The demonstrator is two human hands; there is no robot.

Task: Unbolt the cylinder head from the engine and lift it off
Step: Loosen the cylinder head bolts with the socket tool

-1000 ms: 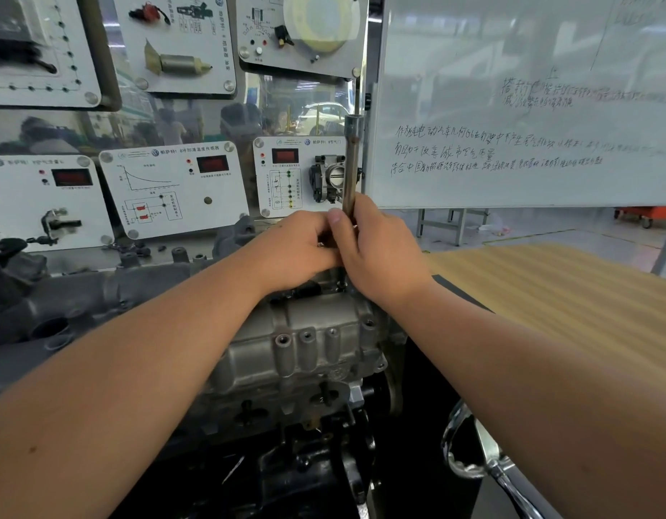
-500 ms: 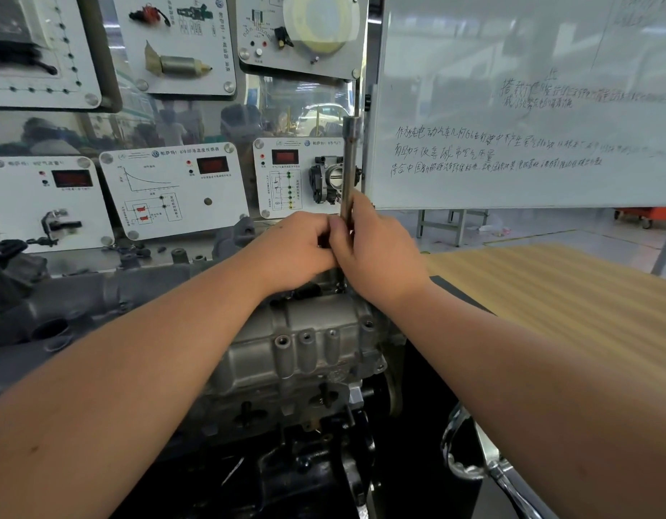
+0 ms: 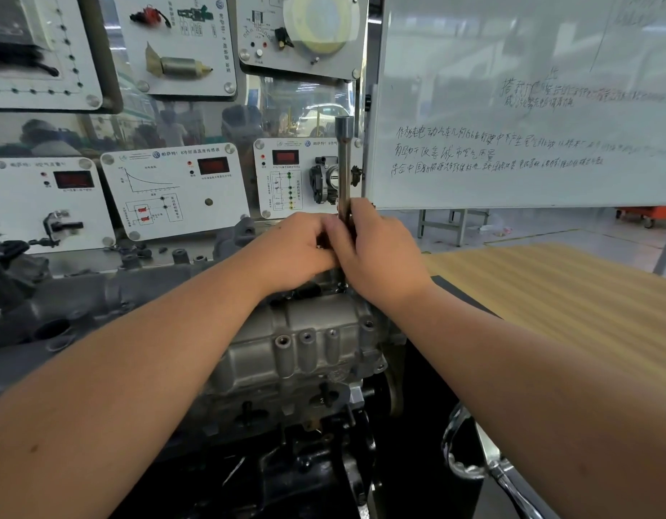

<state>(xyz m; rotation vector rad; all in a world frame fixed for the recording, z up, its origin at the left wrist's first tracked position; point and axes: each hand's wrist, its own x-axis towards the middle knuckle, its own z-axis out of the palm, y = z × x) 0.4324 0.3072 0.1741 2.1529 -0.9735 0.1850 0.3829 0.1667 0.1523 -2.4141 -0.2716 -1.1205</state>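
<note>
While both hands are bunched up on one tool, here's the rundown from left to right:

Far left: dark grey engine parts (image 3: pixel 43 294) sit along the left, with white trainer panels (image 3: pixel 174 192) on the wall behind them, red readouts and a little graph on one.

Left hand (image 3: pixel 297 249): fingers curled in tight, clenched around the bottom end of the wrench. Can't really see the fingertips, they're tucked under against the right hand.

Wrench (image 3: pixel 344 166): long metal bar standing pretty much upright, socket-looking end at the top, lower end buried between the two hands. Where it meets the engine is hidden by the hands.

Cylinder head (image 3: pixel 309 342): the light grey casting right under and near-side of the hands, still sitting on the engine block (image 3: pixel 305 462), which is the dark stuff below it. A row of round bosses faces the camera.

Right hand (image 3: pixel 380 256): wrapped around the same shaft, thumb side up, pressed right against the left hand. Grasping, not loose.

Right side: a whiteboard (image 3: pixel 530 106) with handwriting hangs far back, a wood-grain table (image 3: pixel 567 305) spreads out to the right, and a shiny chrome handle (image 3: pixel 473 470) pokes in near the bottom.
</note>
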